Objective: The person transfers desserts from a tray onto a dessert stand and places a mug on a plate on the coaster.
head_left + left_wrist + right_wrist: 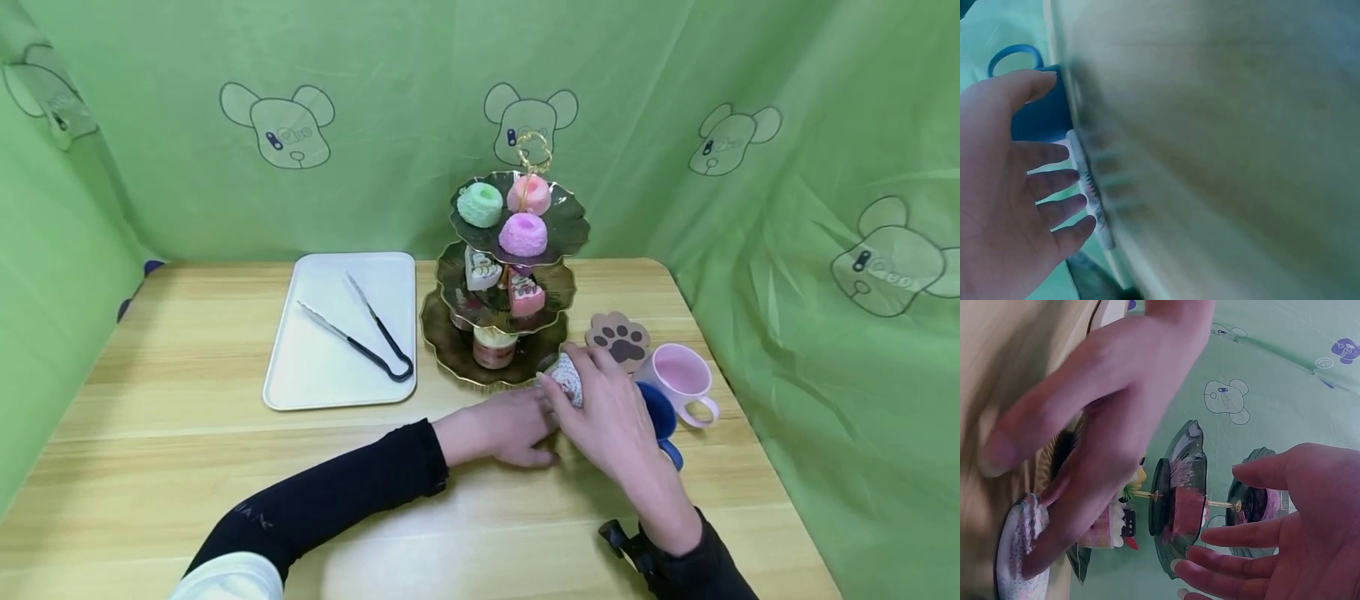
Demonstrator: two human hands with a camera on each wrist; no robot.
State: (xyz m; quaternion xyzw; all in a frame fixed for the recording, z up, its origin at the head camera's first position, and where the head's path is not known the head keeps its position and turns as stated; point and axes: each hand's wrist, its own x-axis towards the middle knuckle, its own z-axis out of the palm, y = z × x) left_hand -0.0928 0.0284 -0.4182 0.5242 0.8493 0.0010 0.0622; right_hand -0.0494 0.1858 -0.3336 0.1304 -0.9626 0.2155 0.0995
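A white, sprinkle-patterned flat disc, like a coaster [566, 379], lies on the table in front of the tiered stand, partly covered by my hands. My left hand [510, 425] reaches to it from the left; in the right wrist view, a straight finger of the left hand [1110, 406] touches the top of the coaster [1022, 550]. My right hand [611, 408] is above the coaster, its thumb on the near side. In the right wrist view the right hand [1310, 531] has spread, extended fingers with nothing between them.
A three-tier cake stand [495, 321] carries toy cakes and cups. To its left, metal tongs [367, 350] lie on a white tray [288, 379]. Right of my hands are a brown paw-shaped coaster [618, 337], a pink mug [682, 375] and a blue mug [660, 412].
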